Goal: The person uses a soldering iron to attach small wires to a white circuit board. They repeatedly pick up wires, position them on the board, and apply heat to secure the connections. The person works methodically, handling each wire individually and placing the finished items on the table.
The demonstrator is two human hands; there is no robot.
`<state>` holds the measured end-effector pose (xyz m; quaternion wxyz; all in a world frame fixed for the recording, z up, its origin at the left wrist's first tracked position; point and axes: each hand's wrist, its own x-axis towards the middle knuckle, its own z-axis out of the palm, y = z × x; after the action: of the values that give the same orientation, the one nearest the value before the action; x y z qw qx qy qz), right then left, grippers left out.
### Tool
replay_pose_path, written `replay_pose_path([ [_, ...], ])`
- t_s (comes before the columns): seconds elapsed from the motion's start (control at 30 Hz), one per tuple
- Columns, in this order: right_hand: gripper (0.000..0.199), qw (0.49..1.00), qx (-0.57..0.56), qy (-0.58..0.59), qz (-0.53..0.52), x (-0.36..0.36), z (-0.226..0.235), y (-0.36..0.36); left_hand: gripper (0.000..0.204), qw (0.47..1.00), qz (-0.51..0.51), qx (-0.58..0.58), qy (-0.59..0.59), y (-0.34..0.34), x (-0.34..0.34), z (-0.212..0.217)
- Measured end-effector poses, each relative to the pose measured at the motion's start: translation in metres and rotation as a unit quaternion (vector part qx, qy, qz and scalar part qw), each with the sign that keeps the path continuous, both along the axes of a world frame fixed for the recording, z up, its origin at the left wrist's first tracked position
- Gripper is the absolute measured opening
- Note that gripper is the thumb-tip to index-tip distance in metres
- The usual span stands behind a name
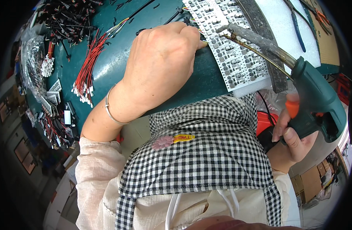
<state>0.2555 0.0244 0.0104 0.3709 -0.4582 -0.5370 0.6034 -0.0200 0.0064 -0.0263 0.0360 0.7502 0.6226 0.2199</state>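
Observation:
My left hand (pixel 164 57) is closed, knuckles up, at the left edge of a white circuit board panel (pixel 241 73). A bit of black cable (pixel 139 32) shows beside it and runs under the curled fingers, which hide the grip. My right hand (pixel 293 140) grips a green soldering gun (pixel 318 92) by its handle, close to the orange trigger (pixel 292 109). The gun's grey barrel (pixel 256 36) and a thin brass-coloured tube (pixel 260 55) reach left over the panel. Their tips are above the rows of small components.
A dark bar (pixel 274 57) lies along the panel's right side, on white foam (pixel 304 42). Pliers (pixel 297 27) rest on the foam. Red-and-black wires (pixel 92 65) with white connectors, a heap of black cables (pixel 70 19) and clear bags (pixel 33 61) occupy the green table's left.

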Motion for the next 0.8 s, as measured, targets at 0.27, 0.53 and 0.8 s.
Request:
replay_pose_path([
  [0.27, 0.074, 1.0, -0.002, -0.02, -0.002, 0.006, 0.003, -0.006, 0.007, 1.0, 0.001, -0.011, 0.002, 0.001, -0.004, -0.001],
  [0.53, 0.071, 0.999, -0.016, -0.017, -0.029, 0.009, -0.002, -0.016, 0.007, 1.0, 0.003, -0.018, 0.014, -0.001, -0.002, 0.003],
  [0.8, 0.068, 0.995, -0.068, -0.064, -0.019, 0.011, 0.001, -0.022, 0.008, 1.0, -0.013, -0.003, 0.008, -0.001, -0.003, 0.0],
])
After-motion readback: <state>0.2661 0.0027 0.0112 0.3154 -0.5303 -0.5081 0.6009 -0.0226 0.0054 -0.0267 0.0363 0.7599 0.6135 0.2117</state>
